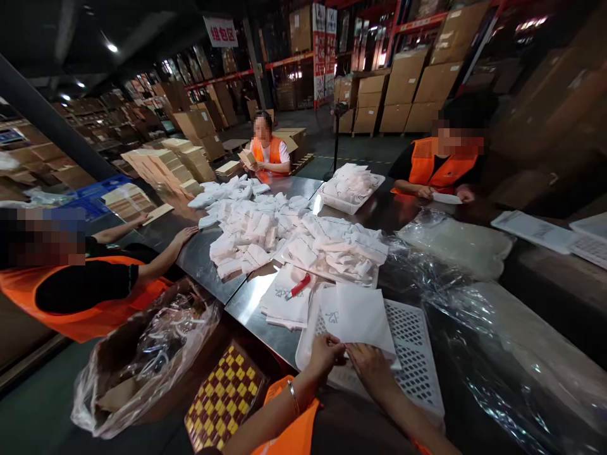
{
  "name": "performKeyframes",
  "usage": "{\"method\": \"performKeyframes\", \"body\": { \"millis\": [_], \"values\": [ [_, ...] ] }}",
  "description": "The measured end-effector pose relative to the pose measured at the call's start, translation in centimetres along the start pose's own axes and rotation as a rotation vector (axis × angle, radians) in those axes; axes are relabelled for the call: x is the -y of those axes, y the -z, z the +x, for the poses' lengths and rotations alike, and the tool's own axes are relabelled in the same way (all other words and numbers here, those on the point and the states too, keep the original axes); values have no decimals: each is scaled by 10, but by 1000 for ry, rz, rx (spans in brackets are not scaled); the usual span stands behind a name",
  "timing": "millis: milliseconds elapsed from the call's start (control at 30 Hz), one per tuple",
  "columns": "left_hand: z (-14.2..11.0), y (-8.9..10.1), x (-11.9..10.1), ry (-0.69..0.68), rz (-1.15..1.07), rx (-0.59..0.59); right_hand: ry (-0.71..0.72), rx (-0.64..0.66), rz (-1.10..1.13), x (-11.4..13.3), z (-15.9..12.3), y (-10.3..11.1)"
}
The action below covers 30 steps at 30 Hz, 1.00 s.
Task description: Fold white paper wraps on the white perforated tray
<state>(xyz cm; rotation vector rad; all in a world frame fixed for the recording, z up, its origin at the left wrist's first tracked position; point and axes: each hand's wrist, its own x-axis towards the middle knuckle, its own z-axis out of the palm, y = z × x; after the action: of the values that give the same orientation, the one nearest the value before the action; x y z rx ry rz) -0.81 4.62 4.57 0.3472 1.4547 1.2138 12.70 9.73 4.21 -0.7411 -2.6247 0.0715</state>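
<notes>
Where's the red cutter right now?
Head view, left of the person's hands: the red cutter lies on the stack of white bags, just left of the white perforated tray.

The left hand [326, 354] and the right hand [370, 366] are together at the near edge of a white printed bag [358, 316]. This bag is over a white perforated tray [412, 344]. Just beside the tray, a red cutter [298, 287] lies on a stack of flat bags [284, 300]. Behind it, a big pile of white bags [265, 230] covers the middle of the metal desk [183, 262]. Around the desk there are three persons in orange vests.
</notes>
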Motion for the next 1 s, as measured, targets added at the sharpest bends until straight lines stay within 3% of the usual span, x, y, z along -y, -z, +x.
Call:
{"method": "performKeyframes", "body": {
  "millis": [133, 400, 567, 733, 1000],
  "values": [
    [-3, 0, -6, 65, -152, -25, 74, -183, -70, 15, -5, 6],
    [-6, -2, -12, 87, -301, 19, -179, -226, 88, 25, 3, -5],
    [-7, -2, -9, 75, -306, 61, -97, -182, -34, 26, 3, -6],
    [-6, -4, -6, 58, -313, 42, -4, -221, -200, 32, 3, -2],
    [-6, -7, -7, 62, -268, 20, -28, -265, -195, 30, -3, -10]
  ]
}}
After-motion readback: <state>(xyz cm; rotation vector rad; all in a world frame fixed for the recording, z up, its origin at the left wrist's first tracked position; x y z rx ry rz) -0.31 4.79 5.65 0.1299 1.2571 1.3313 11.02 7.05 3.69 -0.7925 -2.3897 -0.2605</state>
